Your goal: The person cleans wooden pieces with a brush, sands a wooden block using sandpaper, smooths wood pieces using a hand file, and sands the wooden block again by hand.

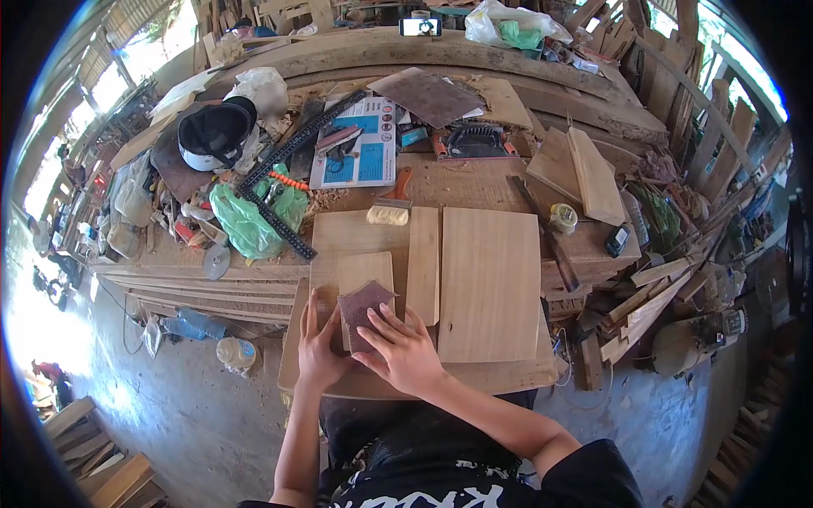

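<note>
Daylit from both sides of workbench | washed out on floor left of workbench | fisheye-bowed, blackened at corners

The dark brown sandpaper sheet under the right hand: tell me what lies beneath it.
A small pale rectangular wooden board shows past the sandpaper sheet and seems to continue beneath it. The covered surface cannot be seen; the right hand hides part of the sheet.

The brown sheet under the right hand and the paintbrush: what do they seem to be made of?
The brown sheet: probably sandpaper, from its matte, grainy-looking face. The paintbrush: pale fibre bristles, natural or synthetic unclear; orange-brown handle, perhaps varnished wood or plastic.
</note>
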The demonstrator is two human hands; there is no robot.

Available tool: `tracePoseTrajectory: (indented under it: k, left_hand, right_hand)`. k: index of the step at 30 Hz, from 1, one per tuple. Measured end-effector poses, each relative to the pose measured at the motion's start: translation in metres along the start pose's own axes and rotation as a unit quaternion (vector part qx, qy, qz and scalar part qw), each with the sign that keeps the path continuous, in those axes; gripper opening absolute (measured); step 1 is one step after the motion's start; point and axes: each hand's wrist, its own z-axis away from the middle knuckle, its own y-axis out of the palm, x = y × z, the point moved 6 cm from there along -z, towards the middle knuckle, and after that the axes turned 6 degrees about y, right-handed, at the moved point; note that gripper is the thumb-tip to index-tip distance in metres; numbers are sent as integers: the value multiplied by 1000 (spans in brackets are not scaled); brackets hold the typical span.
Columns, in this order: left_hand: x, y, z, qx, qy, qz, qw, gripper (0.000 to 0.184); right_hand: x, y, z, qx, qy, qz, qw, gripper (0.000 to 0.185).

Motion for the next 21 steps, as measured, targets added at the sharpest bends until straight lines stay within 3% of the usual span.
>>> tracePoseTrajectory:
  k: [11,21]
  left_hand:
    - [-6,-3,-2,-16,15,-3,1000,91]
    - [3,4,1,-24,15,10,1000,95]
  right_hand:
    - [2,2,-7,-7,-6,30,1000,47]
    - [5,5,-11,-1,3,54,999,44]
